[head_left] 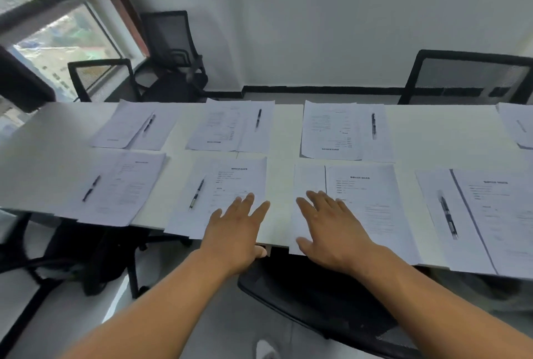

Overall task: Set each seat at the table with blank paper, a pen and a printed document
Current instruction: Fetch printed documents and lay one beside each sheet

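Judging by the worktop (284, 128), most seats are set, but no pen is seen at the place under the flat, empty right hand (334, 231); the left hand (235, 231) is likewise spread and empty.

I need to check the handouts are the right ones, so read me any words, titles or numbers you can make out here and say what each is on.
No text here can be read.
Near-row printed documents, such as the one by the right hand: bold heading and body lines, too blurred to read.
Far-row printed documents: upside down to the camera, too blurred.
Pens: no legible marking.
Blank paper: no print visible.
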Action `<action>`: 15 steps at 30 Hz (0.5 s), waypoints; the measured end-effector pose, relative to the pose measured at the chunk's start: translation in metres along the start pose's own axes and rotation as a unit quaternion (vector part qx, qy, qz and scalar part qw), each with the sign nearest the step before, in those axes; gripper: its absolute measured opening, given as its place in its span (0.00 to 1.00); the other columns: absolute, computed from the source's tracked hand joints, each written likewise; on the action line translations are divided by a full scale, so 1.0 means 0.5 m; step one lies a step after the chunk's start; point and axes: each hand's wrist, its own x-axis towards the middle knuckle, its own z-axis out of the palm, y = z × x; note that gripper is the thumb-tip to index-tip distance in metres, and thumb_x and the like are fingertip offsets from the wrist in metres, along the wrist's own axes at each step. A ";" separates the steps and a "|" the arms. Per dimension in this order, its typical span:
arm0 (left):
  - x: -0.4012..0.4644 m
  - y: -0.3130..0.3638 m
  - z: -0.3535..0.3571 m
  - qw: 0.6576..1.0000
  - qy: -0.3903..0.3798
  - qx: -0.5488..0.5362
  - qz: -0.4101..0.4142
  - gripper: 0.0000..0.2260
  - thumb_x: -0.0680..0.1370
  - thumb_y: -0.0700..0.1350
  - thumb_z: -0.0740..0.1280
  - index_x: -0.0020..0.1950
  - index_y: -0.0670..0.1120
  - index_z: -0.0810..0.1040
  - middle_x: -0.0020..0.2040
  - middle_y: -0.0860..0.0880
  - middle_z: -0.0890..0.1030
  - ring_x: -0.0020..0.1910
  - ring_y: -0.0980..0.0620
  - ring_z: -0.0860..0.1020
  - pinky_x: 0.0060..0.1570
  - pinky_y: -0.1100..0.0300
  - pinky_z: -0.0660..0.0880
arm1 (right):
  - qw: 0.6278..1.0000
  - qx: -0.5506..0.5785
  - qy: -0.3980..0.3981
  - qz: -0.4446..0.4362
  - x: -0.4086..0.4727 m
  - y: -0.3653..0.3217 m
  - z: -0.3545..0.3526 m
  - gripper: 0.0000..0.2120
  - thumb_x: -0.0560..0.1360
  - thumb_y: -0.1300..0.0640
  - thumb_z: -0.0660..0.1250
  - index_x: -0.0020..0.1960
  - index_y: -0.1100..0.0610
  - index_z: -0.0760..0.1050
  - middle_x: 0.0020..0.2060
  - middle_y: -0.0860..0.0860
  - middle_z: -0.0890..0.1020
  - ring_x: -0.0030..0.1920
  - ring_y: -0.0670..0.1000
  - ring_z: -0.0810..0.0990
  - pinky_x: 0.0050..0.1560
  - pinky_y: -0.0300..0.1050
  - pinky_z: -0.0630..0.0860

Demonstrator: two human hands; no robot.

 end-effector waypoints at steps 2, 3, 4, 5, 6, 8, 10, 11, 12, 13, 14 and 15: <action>-0.020 -0.031 -0.005 1.000 0.009 -0.005 -0.011 0.47 0.82 0.62 0.71 0.89 0.59 0.41 0.90 0.49 0.41 0.89 0.46 0.43 0.85 0.40 0.51 | 1.000 -0.004 0.002 -0.011 0.005 -0.034 -0.010 0.40 0.83 0.41 0.63 0.87 0.51 0.48 0.88 0.55 0.50 0.87 0.59 0.47 0.86 0.60 0.49; -0.027 -0.045 -0.007 1.000 0.012 -0.003 -0.017 0.47 0.82 0.63 0.71 0.89 0.59 0.41 0.90 0.49 0.41 0.89 0.46 0.44 0.85 0.40 0.51 | 1.000 -0.008 0.004 -0.016 0.008 -0.049 -0.014 0.40 0.83 0.41 0.63 0.87 0.51 0.48 0.87 0.55 0.50 0.87 0.59 0.48 0.86 0.60 0.49; -0.040 -0.067 -0.009 1.000 0.016 -0.002 -0.022 0.47 0.81 0.63 0.71 0.89 0.59 0.41 0.90 0.49 0.42 0.89 0.46 0.44 0.85 0.39 0.52 | 1.000 -0.013 0.005 -0.023 0.014 -0.072 -0.017 0.40 0.83 0.41 0.63 0.87 0.51 0.48 0.87 0.55 0.50 0.87 0.59 0.48 0.86 0.61 0.49; -0.046 -0.079 -0.010 1.000 0.019 0.000 -0.024 0.47 0.81 0.64 0.71 0.89 0.59 0.41 0.90 0.49 0.42 0.89 0.45 0.45 0.85 0.39 0.52 | 0.999 -0.018 0.005 -0.027 0.019 -0.084 -0.020 0.40 0.83 0.41 0.63 0.87 0.51 0.48 0.87 0.55 0.50 0.87 0.59 0.48 0.86 0.61 0.49; -0.055 -0.103 -0.009 0.999 0.025 -0.002 -0.027 0.47 0.81 0.64 0.70 0.89 0.59 0.41 0.90 0.49 0.42 0.89 0.45 0.45 0.85 0.39 0.53 | 0.999 -0.024 0.008 -0.029 0.027 -0.108 -0.022 0.40 0.83 0.40 0.63 0.87 0.50 0.48 0.87 0.55 0.50 0.87 0.59 0.48 0.86 0.61 0.49; -0.067 -0.138 -0.008 0.999 0.027 -0.003 -0.032 0.47 0.81 0.64 0.70 0.89 0.59 0.41 0.90 0.49 0.43 0.89 0.45 0.46 0.85 0.39 0.54 | 0.999 -0.023 0.010 -0.032 0.039 -0.141 -0.024 0.41 0.82 0.40 0.64 0.87 0.51 0.48 0.87 0.55 0.50 0.87 0.58 0.48 0.86 0.61 0.49; -0.084 -0.203 -0.004 0.999 0.033 -0.008 -0.036 0.47 0.81 0.64 0.70 0.89 0.59 0.41 0.90 0.48 0.43 0.89 0.45 0.46 0.85 0.39 0.54 | 0.999 -0.030 0.010 -0.034 0.067 -0.202 -0.021 0.41 0.82 0.40 0.64 0.87 0.50 0.48 0.87 0.55 0.50 0.87 0.59 0.48 0.86 0.61 0.49; -0.086 -0.218 -0.002 0.999 0.033 -0.008 -0.035 0.47 0.81 0.64 0.70 0.89 0.59 0.42 0.90 0.48 0.43 0.89 0.45 0.46 0.85 0.39 0.55 | 0.999 -0.030 0.009 -0.032 0.071 -0.215 -0.020 0.41 0.82 0.40 0.64 0.87 0.50 0.48 0.87 0.55 0.51 0.87 0.59 0.48 0.86 0.61 0.49; -0.088 -0.233 -0.002 0.999 0.031 -0.010 -0.033 0.47 0.81 0.64 0.70 0.89 0.59 0.42 0.90 0.48 0.43 0.89 0.45 0.46 0.85 0.39 0.55 | 0.999 -0.031 0.011 -0.032 0.077 -0.227 -0.018 0.41 0.82 0.40 0.64 0.87 0.50 0.48 0.87 0.55 0.51 0.87 0.59 0.49 0.86 0.61 0.50; -0.093 -0.261 0.000 0.999 0.028 -0.011 -0.031 0.47 0.81 0.63 0.70 0.89 0.58 0.42 0.90 0.48 0.43 0.89 0.45 0.46 0.85 0.39 0.54 | 0.999 -0.035 0.010 -0.032 0.087 -0.249 -0.014 0.41 0.82 0.40 0.64 0.87 0.51 0.49 0.87 0.55 0.52 0.87 0.59 0.49 0.86 0.62 0.51; -0.101 -0.306 0.004 0.999 0.026 -0.014 -0.028 0.47 0.82 0.63 0.70 0.89 0.58 0.42 0.90 0.48 0.42 0.89 0.45 0.45 0.85 0.39 0.54 | 0.999 -0.040 0.006 -0.031 0.105 -0.287 -0.004 0.40 0.82 0.40 0.64 0.87 0.51 0.49 0.87 0.55 0.52 0.87 0.59 0.50 0.86 0.62 0.51; -0.104 -0.336 0.006 0.999 0.023 -0.011 -0.028 0.47 0.82 0.63 0.70 0.89 0.58 0.42 0.90 0.48 0.42 0.89 0.45 0.45 0.85 0.39 0.54 | 0.999 -0.042 0.003 -0.031 0.113 -0.309 0.002 0.40 0.82 0.40 0.64 0.87 0.51 0.50 0.87 0.55 0.52 0.87 0.59 0.50 0.86 0.62 0.52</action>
